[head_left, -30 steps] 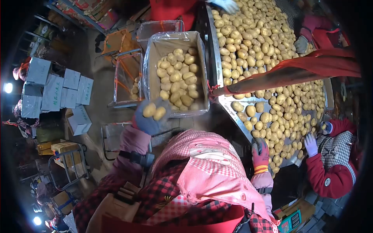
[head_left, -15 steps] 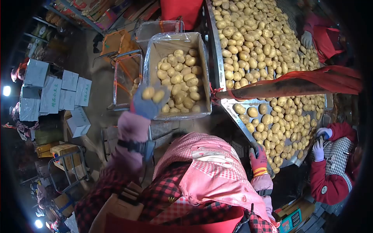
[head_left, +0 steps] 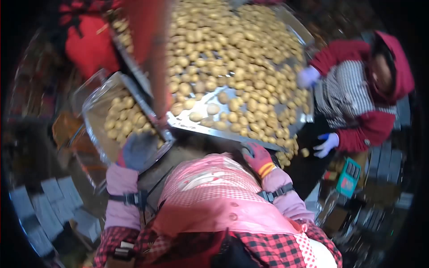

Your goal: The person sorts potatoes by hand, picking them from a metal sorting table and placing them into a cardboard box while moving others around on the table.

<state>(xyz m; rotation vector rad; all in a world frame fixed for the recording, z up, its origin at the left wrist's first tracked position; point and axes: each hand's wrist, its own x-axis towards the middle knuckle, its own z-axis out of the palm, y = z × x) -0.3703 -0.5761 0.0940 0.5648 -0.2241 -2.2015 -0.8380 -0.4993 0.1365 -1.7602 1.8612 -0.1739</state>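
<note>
My left hand (head_left: 137, 151), in a blue-grey glove, is over the near end of a plastic-lined cardboard box (head_left: 96, 125). Potatoes (head_left: 125, 117) lie inside this box. Motion blurs the fingers, and the back of the hand hides whatever may be under it. My right hand (head_left: 258, 157), in a red glove with grey fingertips, is closed at the near metal edge (head_left: 214, 132) of the sorting table. Many potatoes (head_left: 241, 71) spread across that table, thickest toward the far side.
A co-worker (head_left: 357, 89) stands at the table's right side, with light purple gloves. A blurred red-wrapped post (head_left: 158, 67) rises at the table's left corner. White cartons (head_left: 53, 205) sit at lower left. A teal box (head_left: 348, 177) lies at right.
The view has swung right, so the box and table appear farther left. My left hand, which held two potatoes, has turned back-up over the box; those potatoes no longer show. My right hand stays by the table edge.
</note>
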